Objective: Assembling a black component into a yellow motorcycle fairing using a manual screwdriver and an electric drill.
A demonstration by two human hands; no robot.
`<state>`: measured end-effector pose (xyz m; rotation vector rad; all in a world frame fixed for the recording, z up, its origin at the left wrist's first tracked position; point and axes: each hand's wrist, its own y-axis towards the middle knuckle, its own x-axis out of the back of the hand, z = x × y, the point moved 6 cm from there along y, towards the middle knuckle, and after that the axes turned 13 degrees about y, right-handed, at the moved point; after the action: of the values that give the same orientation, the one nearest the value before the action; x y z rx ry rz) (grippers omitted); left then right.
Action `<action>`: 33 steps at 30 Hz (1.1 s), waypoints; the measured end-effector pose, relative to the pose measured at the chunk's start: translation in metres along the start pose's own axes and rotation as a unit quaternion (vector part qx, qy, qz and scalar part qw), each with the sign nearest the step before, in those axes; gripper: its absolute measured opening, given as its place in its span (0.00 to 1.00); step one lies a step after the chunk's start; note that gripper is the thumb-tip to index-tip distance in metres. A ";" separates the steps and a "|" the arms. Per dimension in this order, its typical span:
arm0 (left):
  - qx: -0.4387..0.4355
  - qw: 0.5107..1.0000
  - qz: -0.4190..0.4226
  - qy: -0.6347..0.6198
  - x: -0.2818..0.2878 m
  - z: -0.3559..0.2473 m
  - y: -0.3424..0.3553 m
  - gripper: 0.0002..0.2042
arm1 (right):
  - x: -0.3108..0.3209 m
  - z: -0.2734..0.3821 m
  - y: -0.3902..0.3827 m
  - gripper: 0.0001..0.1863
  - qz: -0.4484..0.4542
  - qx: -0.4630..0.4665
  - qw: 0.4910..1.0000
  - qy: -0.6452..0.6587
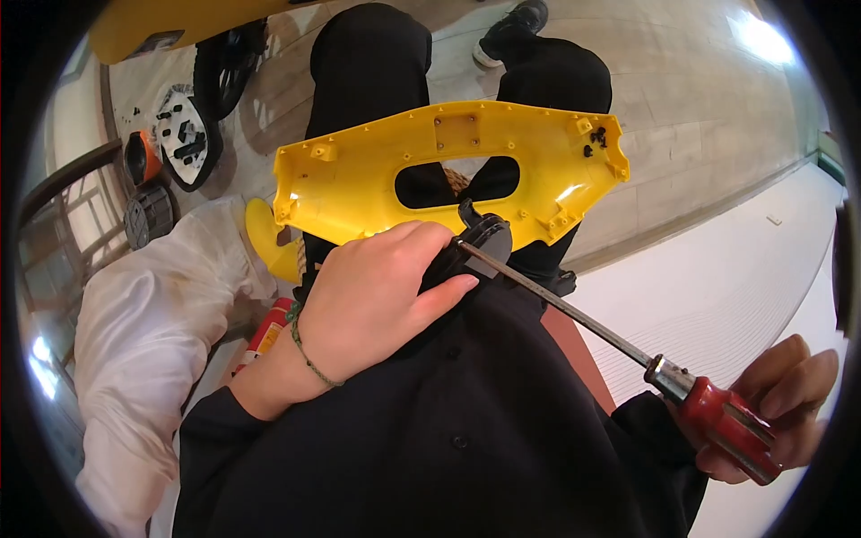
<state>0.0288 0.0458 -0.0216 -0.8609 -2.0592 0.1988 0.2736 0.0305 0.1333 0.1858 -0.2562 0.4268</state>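
Across my lap lies a yellow plastic panel (359,170) with an oval opening in its middle. My left hand (368,287) is closed around a black plastic part (484,235) at the panel's near edge; its lower fingers are hidden. In my right hand (785,408) is a screwdriver (583,316) with a red handle, fingers around the grip. Its long metal shaft slants up to the left, and the tip meets the black part beside my left fingers. Several small black pieces (595,139) lie on the panel's right end.
A white ridged surface (717,260) stretches along my right. White sheeting (143,350) is bunched on the left. On the floor at the far left are a wheel (149,215), an orange-rimmed part (141,158) and a tray of small black parts (186,134).
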 end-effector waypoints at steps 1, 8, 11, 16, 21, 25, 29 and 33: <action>0.003 1.000 -0.002 -0.002 0.000 0.001 0.000 0.18 | 0.002 0.002 0.004 0.29 0.027 -0.015 0.999 -0.017; 0.030 0.999 0.008 -0.014 -0.003 0.009 0.001 0.16 | 0.004 0.005 0.013 0.29 0.101 -0.094 0.982 -0.127; 0.031 0.999 0.002 -0.016 -0.002 0.008 0.001 0.15 | 0.006 0.008 0.008 0.32 0.052 -0.065 0.987 -0.138; 0.038 0.999 -0.001 0.004 0.001 0.010 0.004 0.15 | 0.011 0.020 0.008 0.27 0.135 -0.154 0.965 -0.167; 0.064 0.997 0.011 -0.032 0.008 0.001 0.002 0.15 | 0.020 0.017 -0.002 0.36 0.044 -0.126 0.985 -0.111; 0.048 0.999 -0.024 -0.012 0.004 0.003 0.002 0.15 | 0.013 0.017 0.003 0.33 0.062 -0.073 0.986 -0.138; 0.040 0.998 -0.039 0.013 0.005 0.004 0.000 0.15 | 0.012 0.025 -0.006 0.25 0.079 -0.028 0.973 -0.216; 0.057 0.998 -0.017 0.023 0.003 0.006 -0.001 0.15 | 0.017 0.019 -0.003 0.30 0.071 -0.138 0.956 -0.249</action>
<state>0.0230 0.0478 -0.0228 -0.7535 -1.9993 0.2717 0.2855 0.0301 0.1556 -0.0031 -0.8247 0.4776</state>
